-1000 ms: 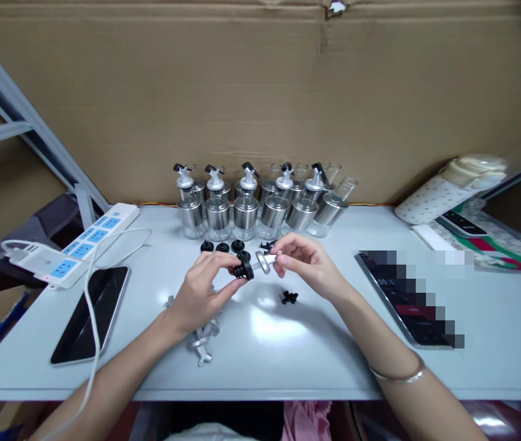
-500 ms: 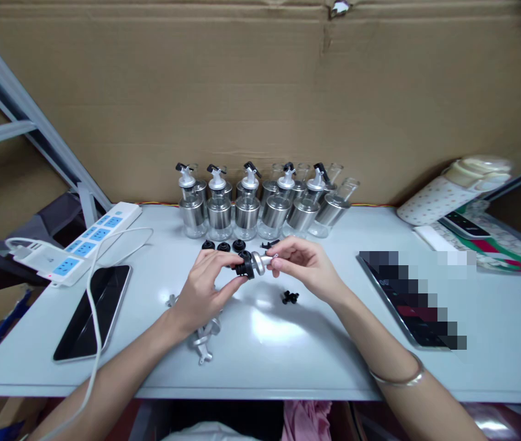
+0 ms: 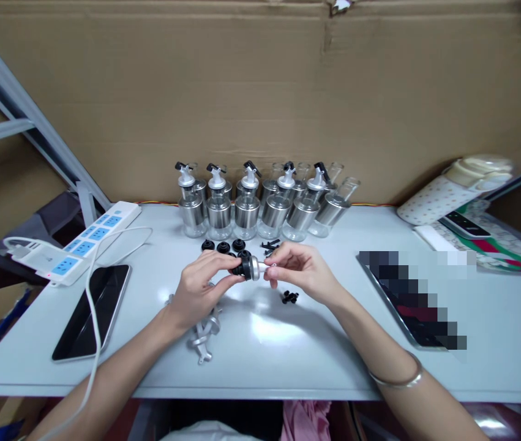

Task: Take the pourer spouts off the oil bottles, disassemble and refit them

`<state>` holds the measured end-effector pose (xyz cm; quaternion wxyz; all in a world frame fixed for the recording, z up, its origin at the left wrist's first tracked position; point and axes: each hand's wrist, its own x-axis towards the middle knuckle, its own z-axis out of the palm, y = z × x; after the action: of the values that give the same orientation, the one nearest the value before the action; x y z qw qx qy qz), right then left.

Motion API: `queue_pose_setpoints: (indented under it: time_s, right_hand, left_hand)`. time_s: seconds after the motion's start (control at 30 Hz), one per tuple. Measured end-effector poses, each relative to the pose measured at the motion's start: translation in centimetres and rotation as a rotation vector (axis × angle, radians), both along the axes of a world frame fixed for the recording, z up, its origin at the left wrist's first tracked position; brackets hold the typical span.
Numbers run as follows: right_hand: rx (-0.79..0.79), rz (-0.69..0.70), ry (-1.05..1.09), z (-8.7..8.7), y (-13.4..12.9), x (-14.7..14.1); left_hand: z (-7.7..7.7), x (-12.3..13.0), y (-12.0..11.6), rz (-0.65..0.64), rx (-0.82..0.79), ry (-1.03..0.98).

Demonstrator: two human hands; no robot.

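Note:
My left hand (image 3: 202, 285) pinches a ribbed black stopper (image 3: 242, 266) between thumb and fingers. From the right, my right hand (image 3: 301, 269) grips the narrow end of a silver pourer spout (image 3: 255, 268). The spout's round collar sits against the stopper, both lying sideways above the table. Several silver spouts (image 3: 202, 340) lie loose below my left hand. Behind the hands are several black stoppers (image 3: 208, 245) and small black levers (image 3: 269, 245), partly hidden. Small black pieces (image 3: 290, 297) lie in a little heap below my right hand.
Glass bottles with metal sleeves (image 3: 247, 214) stand in rows at the back, several fitted with pourers. At left are a power strip (image 3: 99, 236), a white cable (image 3: 91, 306) and a phone (image 3: 92, 312). A dark device (image 3: 402, 300) and a dotted flask (image 3: 439, 196) are at right.
The silver collar, earlier tilted and slightly apart from the black stopper, now sits in line against it. Both hands have come slightly closer together.

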<state>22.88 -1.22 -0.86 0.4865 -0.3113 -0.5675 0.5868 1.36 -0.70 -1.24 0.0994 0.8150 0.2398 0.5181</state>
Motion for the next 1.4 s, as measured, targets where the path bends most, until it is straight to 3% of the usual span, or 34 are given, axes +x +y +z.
queue_pose_setpoints:
  time_s: [0.23,0.63,0.7,0.87,0.93,1.07,1.23,1.4]
  right_hand:
    - [-0.086,0.057,0.073,0.0,-0.4,-0.8]
    - [-0.046,0.061,0.021,-0.2,-0.6,-1.0]
    - [0.014,0.022,-0.083,-0.2,-0.4,-0.9]
    - [0.351,-0.242,-0.503,0.0,-0.3,-0.9]
    - [0.354,-0.180,-0.535,0.2,-0.5,-1.0]
    - [0.217,-0.011,-0.531,0.4,-0.9,-1.2]
    - [0.082,-0.007,-0.427,0.3,-1.0,-1.5]
    - [0.031,0.026,-0.354,0.1,-0.9,-1.4]
  left_hand:
    - [-0.4,-0.2,0.2,-0.074,0.000,-0.007]
    - [0.0,0.0,0.0,-0.030,0.048,0.030]
    - [0.1,0.2,-0.1,-0.004,0.066,0.053]
    - [0.1,0.6,-0.5,0.109,0.068,0.153]
    - [0.1,0.6,-0.6,0.128,0.032,0.168]
    - [-0.1,0.6,-0.9,0.070,-0.027,0.180]
    - [-0.7,0.7,-1.3,-0.062,-0.223,0.063]
    - [-0.5,1.0,-1.3,-0.105,-0.698,-0.108]
